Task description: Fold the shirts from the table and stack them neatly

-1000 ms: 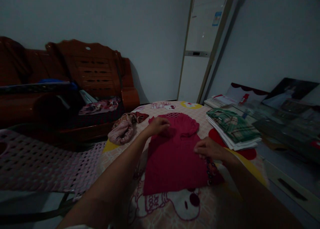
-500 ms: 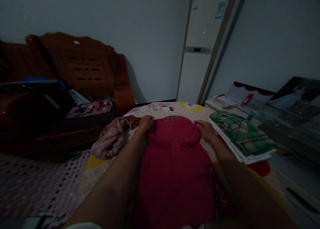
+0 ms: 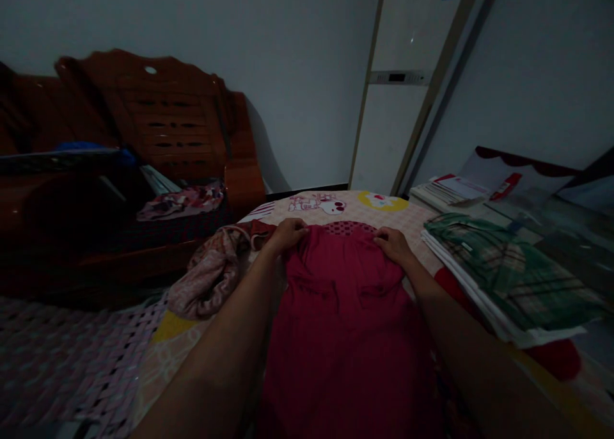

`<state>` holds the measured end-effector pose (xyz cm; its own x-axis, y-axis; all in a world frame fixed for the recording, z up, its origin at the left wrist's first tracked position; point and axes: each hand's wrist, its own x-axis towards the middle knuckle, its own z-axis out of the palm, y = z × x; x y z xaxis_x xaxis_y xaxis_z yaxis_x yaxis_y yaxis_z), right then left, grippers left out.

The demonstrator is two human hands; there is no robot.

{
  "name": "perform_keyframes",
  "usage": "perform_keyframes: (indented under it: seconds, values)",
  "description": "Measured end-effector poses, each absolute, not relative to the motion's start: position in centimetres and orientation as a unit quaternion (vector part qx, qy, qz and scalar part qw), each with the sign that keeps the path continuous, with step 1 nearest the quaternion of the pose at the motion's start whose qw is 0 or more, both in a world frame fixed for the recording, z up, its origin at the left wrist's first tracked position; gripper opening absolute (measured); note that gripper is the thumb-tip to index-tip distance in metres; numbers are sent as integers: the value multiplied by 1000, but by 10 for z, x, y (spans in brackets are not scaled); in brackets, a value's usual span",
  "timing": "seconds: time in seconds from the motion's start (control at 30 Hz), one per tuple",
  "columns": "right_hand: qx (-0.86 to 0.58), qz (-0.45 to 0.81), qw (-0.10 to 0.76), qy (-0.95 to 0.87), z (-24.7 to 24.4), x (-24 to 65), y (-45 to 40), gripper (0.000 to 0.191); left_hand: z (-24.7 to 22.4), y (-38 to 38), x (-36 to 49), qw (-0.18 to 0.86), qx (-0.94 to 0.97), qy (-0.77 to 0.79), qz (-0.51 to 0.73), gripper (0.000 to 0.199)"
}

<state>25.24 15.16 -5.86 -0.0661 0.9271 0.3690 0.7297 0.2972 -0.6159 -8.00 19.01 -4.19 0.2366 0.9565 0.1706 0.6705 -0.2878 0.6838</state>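
Observation:
A dark pink garment [image 3: 350, 349] lies lengthwise in front of me, its far end flat on a patterned cloth [image 3: 268, 207] that covers a round-edged table. Two folds or flaps cross its upper part; its exact kind is unclear. My left hand [image 3: 288, 233] pinches the far left corner, fingers closed on the fabric. At the far right corner, my right hand [image 3: 393, 243] is likewise closed on the material. Dark dotted fabric [image 3: 349, 228] shows along the far edge between both hands. The garment's near end runs out of the bottom of the view.
Left of my left arm lies a crumpled brownish patterned cloth [image 3: 206, 276]. A folded green plaid shirt [image 3: 508, 266] rests on white fabric at the right. Beyond it are papers [image 3: 453, 188]. A wooden sofa [image 3: 167, 122] and a tall white cabinet-like unit [image 3: 391, 132] stand behind.
My right hand has moved inward along the garment's far edge. Both hands still hold the fabric. The camera view has shifted slightly, with the plaid shirt now lower and further right.

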Motion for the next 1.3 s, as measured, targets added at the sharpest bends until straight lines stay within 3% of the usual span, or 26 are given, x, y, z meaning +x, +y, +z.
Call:
perform_keyframes:
  seconds: [0.17,0.27,0.4,0.53,0.63,0.87,1.07,1.3]
  values:
    - [-577,159,445,-666,-47,260,149,12,-38,193,-84,218,747,549,305,24]
    - [-613,118,441,-645,-42,262,149,16,-39,190,-83,151,744,590,274,24]
    - [-655,56,374,-655,-42,261,149,24,-39,185,-76,92,751,608,239,26]
    - [-712,30,251,-655,-44,257,148,27,-35,181,-72,108,769,600,191,31]
    - [-730,22,178,-659,-44,254,147,22,-33,180,-72,94,765,616,163,23]
    - [-741,-94,126,-653,-47,252,141,27,-40,178,-72,27,722,674,151,25]
    - [-741,-89,77,-662,-54,254,141,26,-46,178,-70,24,704,693,153,25]
    - [-696,-41,194,-690,-21,260,137,33,-36,187,-103,167,710,640,241,44]
